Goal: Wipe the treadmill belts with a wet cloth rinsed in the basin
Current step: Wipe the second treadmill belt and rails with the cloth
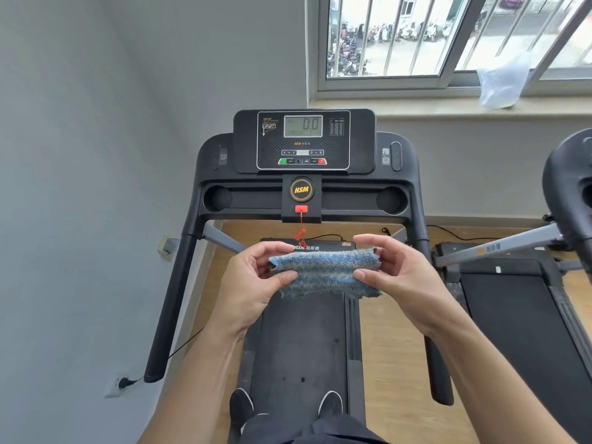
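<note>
Standing on treadmill (413, 193): shoes (241, 405) at the near end of the deck, one at each edge of the belt (298, 341).

Cloth (323, 274): blue-grey terry, bunched into a horizontal band. Held in the air over the front part of the belt, below the console (303, 141); not touching the belt.

Hands: left hand (253, 283) pinches the cloth's left end, thumb on the near side, fingers curled behind. Right hand (397, 277) pinches the right end the same way. Hands apart, cloth stretched between them.

Console: display reads 0.0. Red safety key (301, 209) seated under the round HSM badge; its red cord (301, 233) hangs down and passes behind the cloth.

Surroundings: second treadmill (512, 299) just beside, to the right, on the wood floor (384, 347). Barred window (416, 36) upper right; clear plastic bag (501, 81) on the sill. Plug (123, 383) in a wall socket, lower left; black cable runs from it toward the treadmill.
</note>
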Demonstrator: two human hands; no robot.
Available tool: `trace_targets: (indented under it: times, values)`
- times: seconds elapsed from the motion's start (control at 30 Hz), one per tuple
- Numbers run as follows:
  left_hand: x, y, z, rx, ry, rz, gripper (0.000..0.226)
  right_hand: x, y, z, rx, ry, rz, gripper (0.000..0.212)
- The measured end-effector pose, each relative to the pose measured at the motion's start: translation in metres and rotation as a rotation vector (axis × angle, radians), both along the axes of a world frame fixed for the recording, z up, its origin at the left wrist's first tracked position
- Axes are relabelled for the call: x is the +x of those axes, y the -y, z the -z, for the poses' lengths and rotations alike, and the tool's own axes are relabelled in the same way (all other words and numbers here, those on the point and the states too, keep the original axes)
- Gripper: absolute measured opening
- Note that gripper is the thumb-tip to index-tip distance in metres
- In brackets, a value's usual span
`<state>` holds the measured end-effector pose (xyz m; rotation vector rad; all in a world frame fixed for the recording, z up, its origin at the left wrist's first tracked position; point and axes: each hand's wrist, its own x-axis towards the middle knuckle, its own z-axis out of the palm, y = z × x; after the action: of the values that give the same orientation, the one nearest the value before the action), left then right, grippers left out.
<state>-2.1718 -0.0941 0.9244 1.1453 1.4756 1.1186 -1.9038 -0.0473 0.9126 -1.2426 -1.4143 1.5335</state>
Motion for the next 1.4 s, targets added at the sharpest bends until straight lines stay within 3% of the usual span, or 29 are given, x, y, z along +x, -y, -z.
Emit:
trace_targets:
  times: [0.1,0.2,0.27,0.33,0.43,0.5,0.63,0.7,0.77,0.87,1.0,1.13,1.4]
  values:
    - [-0.001,0.001,0.003,-0.001,-0.165,-0.003,0.043,-0.001,0.003,-0.005,0.079,0.192,0.035,0.054]
    - [0.004,0.0,0.009,-0.047,-0.403,0.026,0.033,-0.011,0.006,-0.007,0.213,0.489,0.021,0.031]
    - [0.006,0.001,0.009,-0.064,-0.507,0.045,0.023,-0.016,0.009,-0.006,0.259,0.555,-0.004,0.02]
    - [0.003,0.002,0.007,-0.046,-0.447,0.084,0.016,-0.015,0.01,-0.01,0.246,0.502,0.003,0.016]
    - [-0.003,0.006,-0.002,-0.069,-0.157,0.152,0.003,-0.014,0.013,-0.02,0.125,0.212,-0.016,0.009]
    - [-0.002,0.007,0.0,-0.065,-0.054,0.166,0.006,-0.016,0.015,-0.022,0.057,0.051,-0.034,0.004]
    - [0.01,0.006,0.007,-0.101,0.398,0.007,0.012,-0.022,0.015,-0.016,-0.037,-0.108,0.041,0.006]
    - [0.015,0.007,0.013,-0.138,0.344,-0.121,0.011,-0.024,0.014,-0.012,-0.01,-0.024,0.067,0.005]
    - [0.018,0.01,0.022,-0.134,0.14,-0.186,0.01,-0.026,0.015,-0.005,0.03,0.13,0.079,0.005]
    - [0.02,0.012,0.035,-0.11,-0.224,-0.175,0.006,-0.033,0.016,0.005,0.115,0.341,0.097,0.009]
    - [0.029,0.012,0.034,-0.081,-0.424,-0.152,0.003,-0.054,0.021,0.009,0.199,0.407,0.131,0.011]
    - [0.039,0.013,0.029,-0.104,-0.355,-0.112,0.013,-0.079,0.03,0.011,0.265,0.378,0.061,0.011]
    - [0.035,0.022,0.024,-0.229,0.008,-0.207,0.027,-0.089,0.051,0.023,0.426,0.591,-0.203,0.042]
